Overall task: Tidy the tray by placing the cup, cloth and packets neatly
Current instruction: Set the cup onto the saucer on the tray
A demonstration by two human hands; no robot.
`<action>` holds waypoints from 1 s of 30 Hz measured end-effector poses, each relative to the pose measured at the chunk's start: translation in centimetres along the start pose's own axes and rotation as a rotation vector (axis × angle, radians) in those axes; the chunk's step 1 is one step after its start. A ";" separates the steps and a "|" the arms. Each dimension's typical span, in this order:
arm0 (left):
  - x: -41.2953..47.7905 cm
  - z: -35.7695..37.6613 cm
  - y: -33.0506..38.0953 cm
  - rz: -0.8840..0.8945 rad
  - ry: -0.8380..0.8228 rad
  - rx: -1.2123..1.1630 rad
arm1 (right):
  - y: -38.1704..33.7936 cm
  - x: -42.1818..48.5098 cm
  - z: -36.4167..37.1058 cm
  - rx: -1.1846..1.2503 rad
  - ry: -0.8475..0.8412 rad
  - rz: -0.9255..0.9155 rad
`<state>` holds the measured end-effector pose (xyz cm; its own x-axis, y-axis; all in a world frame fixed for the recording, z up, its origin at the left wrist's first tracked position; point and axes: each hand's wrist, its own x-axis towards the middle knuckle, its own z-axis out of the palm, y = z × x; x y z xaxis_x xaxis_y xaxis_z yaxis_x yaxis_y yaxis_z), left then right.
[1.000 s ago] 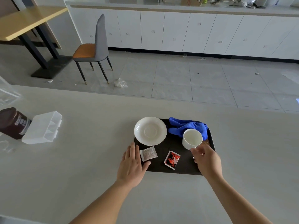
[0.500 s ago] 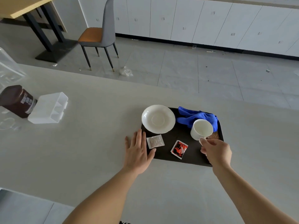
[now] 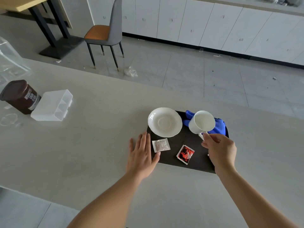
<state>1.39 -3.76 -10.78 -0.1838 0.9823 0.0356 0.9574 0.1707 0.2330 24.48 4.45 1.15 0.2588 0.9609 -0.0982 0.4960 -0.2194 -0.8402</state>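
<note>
A black tray (image 3: 199, 162) lies on the pale counter. On its left end sits a white saucer (image 3: 165, 122). My right hand (image 3: 219, 149) grips the handle of a white cup (image 3: 201, 122), which is lifted and tilted above the tray. A crumpled blue cloth (image 3: 219, 127) lies at the tray's far right, partly hidden by the cup. A white packet (image 3: 160, 145) and a red packet (image 3: 185, 154) lie flat on the tray's near half. My left hand (image 3: 141, 153) rests flat on the counter against the tray's left edge, its thumb touching the tray near the white packet.
A brown jar (image 3: 20, 97) and a white plastic organiser box (image 3: 52, 105) stand at the counter's left. Clear plastic (image 3: 9, 63) lies behind them. Beyond the counter are a tiled floor, a grey chair (image 3: 107, 32) and white cabinets.
My right hand has lifted the cup off the tray by its handle and tilted it. The left hand stays at the tray's left edge. The camera has tipped slightly.
</note>
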 end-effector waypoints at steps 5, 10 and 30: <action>0.1 0.0 0.1 -0.015 0.008 0.018 | -2.0 1.0 3.0 -0.026 -0.108 -0.054; 0.2 0.2 0.0 -0.016 0.003 0.020 | -2.7 1.5 6.5 -0.087 -0.197 -0.143; 0.2 0.5 -0.2 -0.004 0.004 0.023 | -1.7 0.7 11.9 -0.137 -0.198 -0.088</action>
<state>1.26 -3.55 -11.31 -0.1888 0.9812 0.0389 0.9614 0.1766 0.2110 13.99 7.51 -3.80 0.0491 0.9887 -0.1413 0.6208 -0.1411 -0.7711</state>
